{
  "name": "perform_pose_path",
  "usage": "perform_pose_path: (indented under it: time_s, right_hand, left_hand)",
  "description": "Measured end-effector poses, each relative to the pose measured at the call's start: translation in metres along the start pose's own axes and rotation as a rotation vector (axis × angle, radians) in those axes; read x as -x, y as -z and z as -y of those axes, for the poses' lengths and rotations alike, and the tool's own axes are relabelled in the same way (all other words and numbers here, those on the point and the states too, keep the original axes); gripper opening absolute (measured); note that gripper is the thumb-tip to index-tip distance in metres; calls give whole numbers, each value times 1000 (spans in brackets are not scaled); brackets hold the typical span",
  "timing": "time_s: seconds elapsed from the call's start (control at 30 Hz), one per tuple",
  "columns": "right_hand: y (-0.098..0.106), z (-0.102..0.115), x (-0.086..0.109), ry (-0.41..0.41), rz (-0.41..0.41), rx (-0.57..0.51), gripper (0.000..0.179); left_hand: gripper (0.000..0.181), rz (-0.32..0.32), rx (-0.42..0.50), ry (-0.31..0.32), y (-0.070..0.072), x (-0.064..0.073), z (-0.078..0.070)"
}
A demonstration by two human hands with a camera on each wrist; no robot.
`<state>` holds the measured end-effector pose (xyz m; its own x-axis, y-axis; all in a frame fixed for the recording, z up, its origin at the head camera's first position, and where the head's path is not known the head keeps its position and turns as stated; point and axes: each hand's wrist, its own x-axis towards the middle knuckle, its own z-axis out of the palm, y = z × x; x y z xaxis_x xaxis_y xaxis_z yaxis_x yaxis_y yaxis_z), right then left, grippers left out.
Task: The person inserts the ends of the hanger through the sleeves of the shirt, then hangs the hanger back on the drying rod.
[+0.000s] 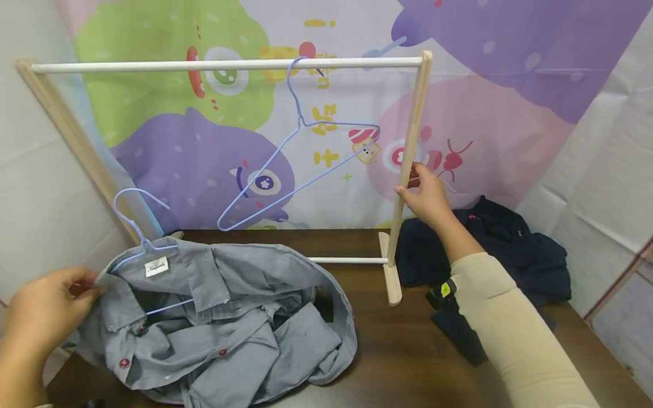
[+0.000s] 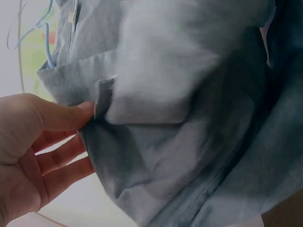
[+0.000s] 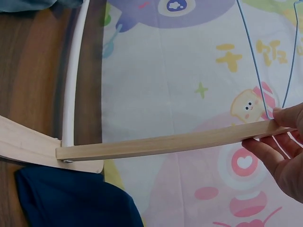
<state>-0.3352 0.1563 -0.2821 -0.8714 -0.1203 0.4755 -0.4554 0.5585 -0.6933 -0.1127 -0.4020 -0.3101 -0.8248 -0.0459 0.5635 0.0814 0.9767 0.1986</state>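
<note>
Two hands share the work: the left hand (image 1: 56, 309) pinches the edge of the grey shirt (image 1: 214, 334), thumb against fingers, while the right hand (image 1: 425, 195), partly closed, grips the rack (image 1: 415, 113) by its near post. The shirt lies bunched on the tabletop (image 1: 408, 345), just right of the left hand, with a hanger (image 1: 146, 243) inside its collar, its hook off the rail. The step looks like hanging the shirt up; the next move probably calls for lifting the hook above the left hand onto the rail, the rack kept steady.
</note>
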Motion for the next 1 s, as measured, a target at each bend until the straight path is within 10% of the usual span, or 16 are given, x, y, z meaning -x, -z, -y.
perform_pose_path:
  time_s: [0.4, 1.0]
  right_hand:
    - [2, -1, -1, -1, 16, 1, 47]
    - [1, 0, -2, 16, 22, -3, 44]
  left_hand:
    - [14, 125, -73, 149, -1, -25, 7]
    - [13, -21, -109, 141, 15, -57, -13]
